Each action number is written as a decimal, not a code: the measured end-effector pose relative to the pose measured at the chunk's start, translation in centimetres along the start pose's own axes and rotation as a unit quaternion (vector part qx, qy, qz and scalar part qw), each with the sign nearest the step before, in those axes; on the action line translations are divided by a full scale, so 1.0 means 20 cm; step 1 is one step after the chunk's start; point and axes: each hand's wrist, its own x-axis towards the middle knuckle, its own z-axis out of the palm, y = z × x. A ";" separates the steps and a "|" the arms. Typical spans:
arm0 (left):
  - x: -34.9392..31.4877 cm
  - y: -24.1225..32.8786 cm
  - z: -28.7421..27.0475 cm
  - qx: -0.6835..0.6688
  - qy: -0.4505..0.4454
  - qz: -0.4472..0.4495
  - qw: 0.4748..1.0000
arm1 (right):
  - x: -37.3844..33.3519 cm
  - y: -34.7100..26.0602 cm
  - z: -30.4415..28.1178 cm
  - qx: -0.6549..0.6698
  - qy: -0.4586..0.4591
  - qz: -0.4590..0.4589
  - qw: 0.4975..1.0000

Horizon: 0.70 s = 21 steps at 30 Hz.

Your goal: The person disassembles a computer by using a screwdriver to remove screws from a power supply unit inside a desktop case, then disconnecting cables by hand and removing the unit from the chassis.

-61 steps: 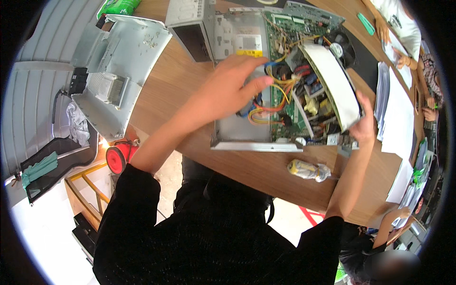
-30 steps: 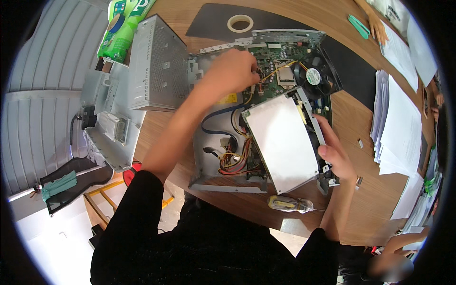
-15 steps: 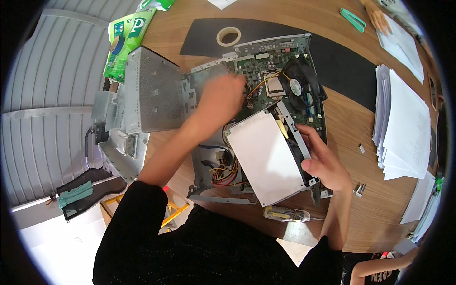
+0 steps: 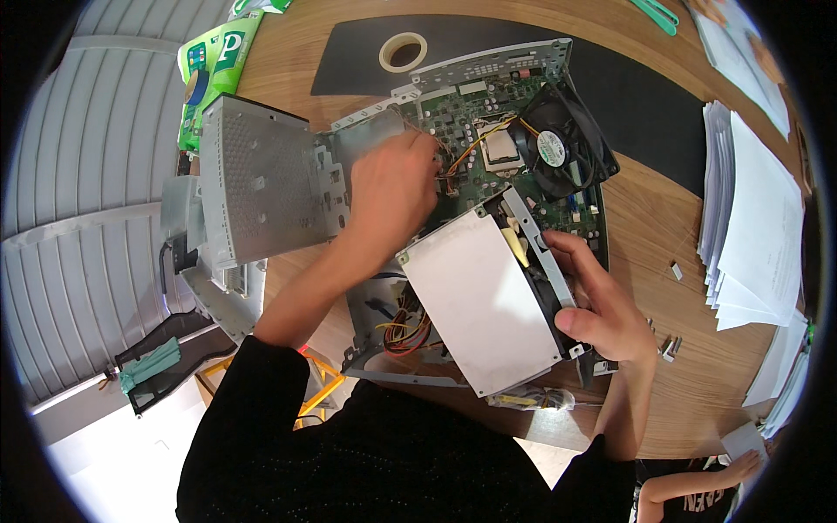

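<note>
Right now we hold the drive cage (image 4: pixel 479 301), a flat silver-white metal box, tilted up over the open computer chassis (image 4: pixel 453 261), which lies near the middle of the tabletop (image 4: pixel 663 261), reaching toward its near edge. Our right hand (image 4: pixel 602 305) grips the cage along its right edge, fingers (image 4: pixel 567 253) curled over the metal rail and thumb pressed on the lower corner, closed firmly on it. Our left hand (image 4: pixel 392 187) reaches down onto the green motherboard (image 4: pixel 471 131) just beyond the cage, fingers bent among the wires; whether they pinch a connector we cannot tell, since the hand hides them.

The main risk, as we judge it, is the cage slipping or swinging while only one hand bears it: it could drop onto the motherboard or the black cooling fan (image 4: pixel 558 148) beside it. The coloured cable bundle (image 4: pixel 405 318) under the cage could snag or be tugged if we lift further. A hard pull by the left hand might also bend a header.

Farther out, a roll of tape (image 4: pixel 403 50) sits toward the far edge, paper stacks (image 4: pixel 758 235) lie at the right edge, and a detached grey side panel (image 4: pixel 261 183) overhangs the left edge.
</note>
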 end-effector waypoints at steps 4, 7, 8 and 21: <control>-0.01 -0.01 0.01 -0.006 0.014 0.009 1.000 | 0.01 0.00 0.00 -0.003 -0.003 0.001 1.000; -0.01 -0.02 0.01 -0.007 0.025 0.034 0.999 | 0.00 -0.01 0.01 0.010 0.005 0.011 1.000; -0.01 -0.02 0.00 -0.014 0.022 0.041 0.999 | 0.00 -0.02 0.01 0.012 0.005 0.012 1.000; 0.00 0.00 -0.04 0.021 -0.007 0.032 0.999 | 0.00 -0.01 0.00 -0.016 0.008 0.012 1.000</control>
